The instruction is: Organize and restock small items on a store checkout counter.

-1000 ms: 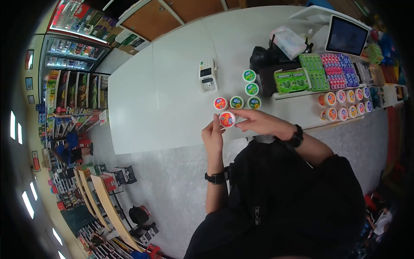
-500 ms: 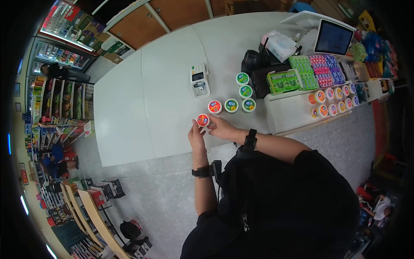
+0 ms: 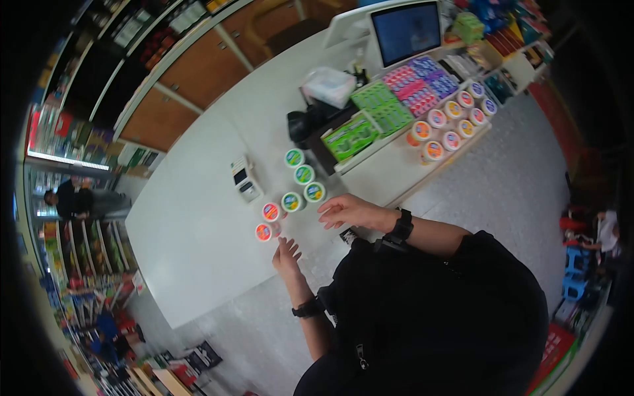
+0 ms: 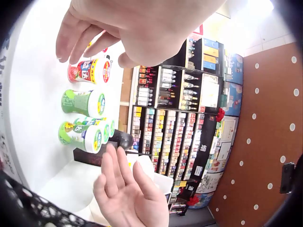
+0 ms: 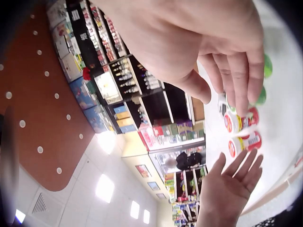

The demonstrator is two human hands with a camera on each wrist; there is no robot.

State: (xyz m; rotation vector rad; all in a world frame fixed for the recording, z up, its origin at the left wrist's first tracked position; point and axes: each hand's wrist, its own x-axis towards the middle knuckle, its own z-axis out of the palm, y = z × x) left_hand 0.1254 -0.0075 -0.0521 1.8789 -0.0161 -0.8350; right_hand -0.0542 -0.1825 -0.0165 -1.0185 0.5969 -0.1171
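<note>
Two red-lidded tubs stand on the white counter, with several green-lidded tubs beside them in an L-like row. Just below the nearest red tub in the head view, my left hand is raised with loose fingers, holding nothing. My right hand hovers right of the green tubs, fingers relaxed and nothing in them. The right wrist view shows both red tubs upright side by side, close to the left hand. In the left wrist view the right hand is palm up near the green tubs.
A card terminal stands behind the red tubs. Right of it are a black scanner, boxes of green packets, a screen and several more tubs on a ledge. A person stands by the fridges.
The red-lidded tub that both hands held now stands on the counter beside the other red one. Both hands have let go and moved apart, and the head view has turned.
</note>
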